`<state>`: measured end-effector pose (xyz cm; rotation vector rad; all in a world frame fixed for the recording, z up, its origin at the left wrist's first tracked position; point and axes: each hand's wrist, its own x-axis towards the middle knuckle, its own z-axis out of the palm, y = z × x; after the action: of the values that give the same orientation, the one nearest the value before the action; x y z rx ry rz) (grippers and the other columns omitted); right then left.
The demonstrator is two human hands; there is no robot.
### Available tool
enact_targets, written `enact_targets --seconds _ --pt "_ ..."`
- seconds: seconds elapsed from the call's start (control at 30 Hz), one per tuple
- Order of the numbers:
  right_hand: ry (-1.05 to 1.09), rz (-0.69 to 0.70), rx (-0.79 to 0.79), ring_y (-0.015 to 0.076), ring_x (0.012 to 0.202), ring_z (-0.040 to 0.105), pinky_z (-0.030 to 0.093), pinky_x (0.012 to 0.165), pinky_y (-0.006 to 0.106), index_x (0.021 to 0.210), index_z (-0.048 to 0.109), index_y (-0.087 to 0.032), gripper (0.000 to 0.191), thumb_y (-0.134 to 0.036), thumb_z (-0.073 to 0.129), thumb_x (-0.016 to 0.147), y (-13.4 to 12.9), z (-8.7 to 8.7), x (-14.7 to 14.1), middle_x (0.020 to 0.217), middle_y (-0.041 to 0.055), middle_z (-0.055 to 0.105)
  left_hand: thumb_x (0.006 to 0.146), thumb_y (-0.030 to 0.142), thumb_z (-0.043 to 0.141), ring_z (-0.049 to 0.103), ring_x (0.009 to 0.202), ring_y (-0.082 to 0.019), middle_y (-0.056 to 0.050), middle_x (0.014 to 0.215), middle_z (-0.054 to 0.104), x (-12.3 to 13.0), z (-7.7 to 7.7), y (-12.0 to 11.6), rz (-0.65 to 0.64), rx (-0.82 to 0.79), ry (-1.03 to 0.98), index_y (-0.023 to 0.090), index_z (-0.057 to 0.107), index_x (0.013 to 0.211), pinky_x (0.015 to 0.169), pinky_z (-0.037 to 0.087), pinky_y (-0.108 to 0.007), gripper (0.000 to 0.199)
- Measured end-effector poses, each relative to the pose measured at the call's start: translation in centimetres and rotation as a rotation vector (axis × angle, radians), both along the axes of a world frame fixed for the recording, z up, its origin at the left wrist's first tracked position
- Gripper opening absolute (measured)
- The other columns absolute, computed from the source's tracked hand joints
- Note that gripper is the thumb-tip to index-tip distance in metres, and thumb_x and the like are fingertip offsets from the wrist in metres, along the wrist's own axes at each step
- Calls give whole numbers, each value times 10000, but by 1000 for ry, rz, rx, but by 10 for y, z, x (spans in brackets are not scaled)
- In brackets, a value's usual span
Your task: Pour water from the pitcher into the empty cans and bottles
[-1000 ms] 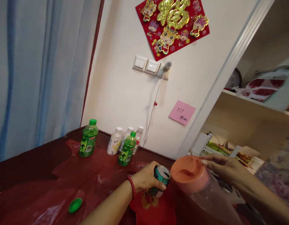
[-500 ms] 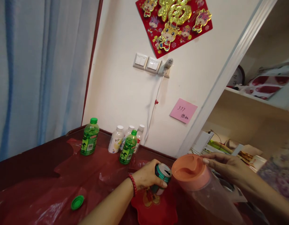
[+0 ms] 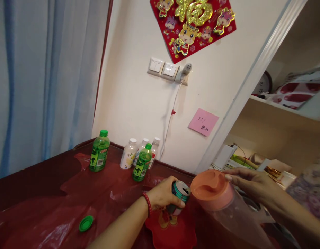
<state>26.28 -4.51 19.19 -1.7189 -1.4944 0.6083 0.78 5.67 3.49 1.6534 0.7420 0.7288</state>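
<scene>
My left hand (image 3: 163,194), with a red bead bracelet at the wrist, is wrapped round an opened drink can (image 3: 181,188). The can leans slightly to the right over a red tray (image 3: 175,233) with a gold pattern. Just right of the can's top is the orange lid (image 3: 208,193) of a clear plastic pitcher (image 3: 235,221), which tilts toward the can. My right hand (image 3: 244,180) grips the pitcher at the lid's right edge, thumb on the near side. Whether liquid runs between pitcher and can is too unclear to tell.
Two green bottles (image 3: 99,152) stand on the red-covered table (image 3: 45,207), with several white-capped bottles (image 3: 129,155) by the wall. A loose green cap (image 3: 86,223) lies front left. A power cord (image 3: 169,128) hangs down the wall; shelves (image 3: 287,114) stand at right.
Almost nothing differs. Both hands keep their hold on the can and the pitcher, with only a very slight shift of the view.
</scene>
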Motion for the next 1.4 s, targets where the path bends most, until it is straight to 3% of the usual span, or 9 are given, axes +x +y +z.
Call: enact_targets --seconds 0.63,1.03,1.4 --pt "-38 -26 8 344 935 710 545 848 427 918 776 -221 481 -640 739 686 -2 -2 2 970 89 791 462 236 916 577 1013 -260 -53 1078 658 -1 4 -2 23 37 36 166 581 1113 842 446 -334 736" --pt "13 -22 -49 337 873 732 592 735 396 912 784 -250 423 -615 740 703 -5 -2 -1 936 78 796 454 257 924 579 996 -257 -36 1034 658 2 -2 1 21 48 75 175 582 1086 830 450 -341 723" --pt "-51 3 -13 339 925 729 603 792 389 897 790 -265 387 -605 726 723 -3 1 0 946 75 795 469 232 914 579 976 -237 -22 1013 656 -1 0 -1 29 31 60 178 577 1078 814 450 -318 698"
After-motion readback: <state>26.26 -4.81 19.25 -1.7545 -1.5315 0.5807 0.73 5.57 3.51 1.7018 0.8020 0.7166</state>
